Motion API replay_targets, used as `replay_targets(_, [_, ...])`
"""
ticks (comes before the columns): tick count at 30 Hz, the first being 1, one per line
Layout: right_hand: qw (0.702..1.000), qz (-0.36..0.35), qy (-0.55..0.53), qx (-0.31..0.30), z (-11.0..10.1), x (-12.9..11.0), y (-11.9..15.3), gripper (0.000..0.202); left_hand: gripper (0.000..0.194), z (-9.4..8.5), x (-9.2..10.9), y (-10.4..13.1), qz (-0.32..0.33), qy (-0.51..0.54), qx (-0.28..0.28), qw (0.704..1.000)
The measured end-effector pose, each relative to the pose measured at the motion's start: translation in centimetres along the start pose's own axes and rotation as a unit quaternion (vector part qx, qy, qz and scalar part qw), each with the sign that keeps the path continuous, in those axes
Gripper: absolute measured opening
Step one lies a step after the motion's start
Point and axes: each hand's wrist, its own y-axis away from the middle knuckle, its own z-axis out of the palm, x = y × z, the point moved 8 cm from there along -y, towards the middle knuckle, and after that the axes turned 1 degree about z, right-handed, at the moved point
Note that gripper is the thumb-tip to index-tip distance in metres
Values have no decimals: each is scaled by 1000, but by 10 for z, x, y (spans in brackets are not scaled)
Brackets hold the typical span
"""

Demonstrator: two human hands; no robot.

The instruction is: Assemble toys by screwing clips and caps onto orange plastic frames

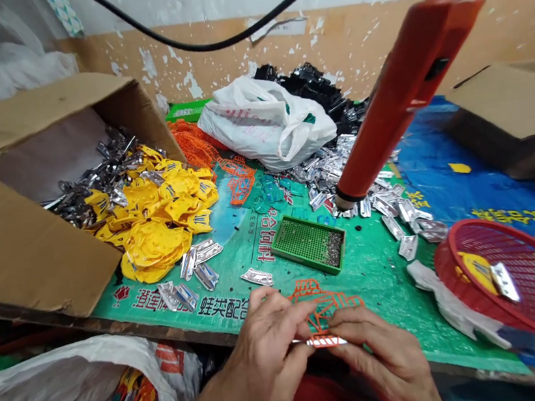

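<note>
Green sheet (237, 267) reads "蛙类配"; left hand (266, 339) and right hand (386, 349) pinch, seemingly, orange latticework (328, 300).

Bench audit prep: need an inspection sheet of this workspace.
Surface: green printed sheet; blue printed sheet at right.
Work items: orange lattice piece, silver metal strip at its near edge; green tray of tiny parts; red electric screwdriver, hanging.
Clutter: yellow pieces heaped at open cardboard box; loose metal pieces; white plastic bag.
Hands: left hand and right hand both hold the orange lattice piece.
Cables: black cable, looped overhead.
Surroundings: wall with peeling paint.
</note>
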Motion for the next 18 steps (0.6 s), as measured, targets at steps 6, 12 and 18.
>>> replay_targets(6, [997,31,-55,-40,5,3,-10,10,17,6,-2,-11,-28,5,-130,991])
replay_targets(12, [993,40,-86,-71,3,2,-24,15,20,21,-12,-17,-96,57,-160,981])
replay_targets(18, [975,141,-150,-82,7,25,-34,14,24,29,-31,-19,-191,138,-135,962])
